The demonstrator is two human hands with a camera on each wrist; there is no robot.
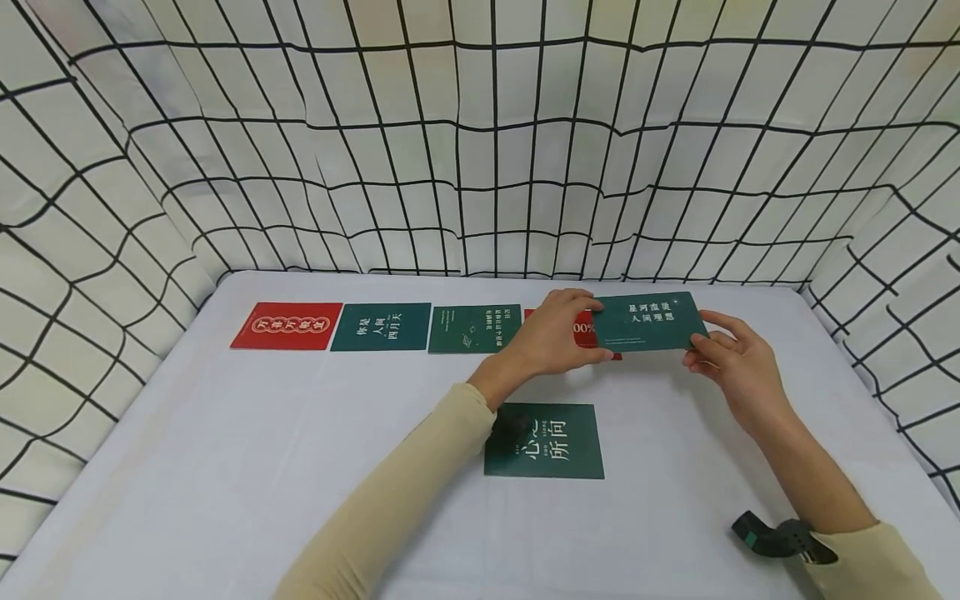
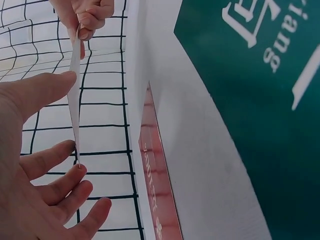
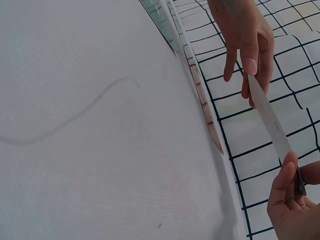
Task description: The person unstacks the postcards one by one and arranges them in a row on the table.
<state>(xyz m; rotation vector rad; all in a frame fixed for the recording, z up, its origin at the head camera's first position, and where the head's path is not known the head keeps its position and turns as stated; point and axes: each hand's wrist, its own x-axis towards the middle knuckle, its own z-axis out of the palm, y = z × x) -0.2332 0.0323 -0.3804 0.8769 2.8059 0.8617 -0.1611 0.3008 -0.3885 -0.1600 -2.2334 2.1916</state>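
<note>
Above the table's far right, a green card [image 1: 647,321] with white lettering is held up by both hands. My left hand [image 1: 551,335] holds its left end between thumb and fingers, one along each long edge. At the card's right end, my right hand [image 1: 738,367] pinches the near corner. The left wrist view shows the card [image 2: 75,100] nearly edge-on, its pale back visible. Partly hidden behind the left hand and the held card lies a red card [image 1: 585,331]. Nearer the front, a green card [image 1: 566,446] lies flat beside my left sleeve.
Left of the hands, a red card [image 1: 287,326], a green card [image 1: 381,327] and another green card [image 1: 472,327] lie in a row on the white tabletop [image 1: 225,467]. Black netting [image 1: 495,129] over pale cloth stands around the back and sides.
</note>
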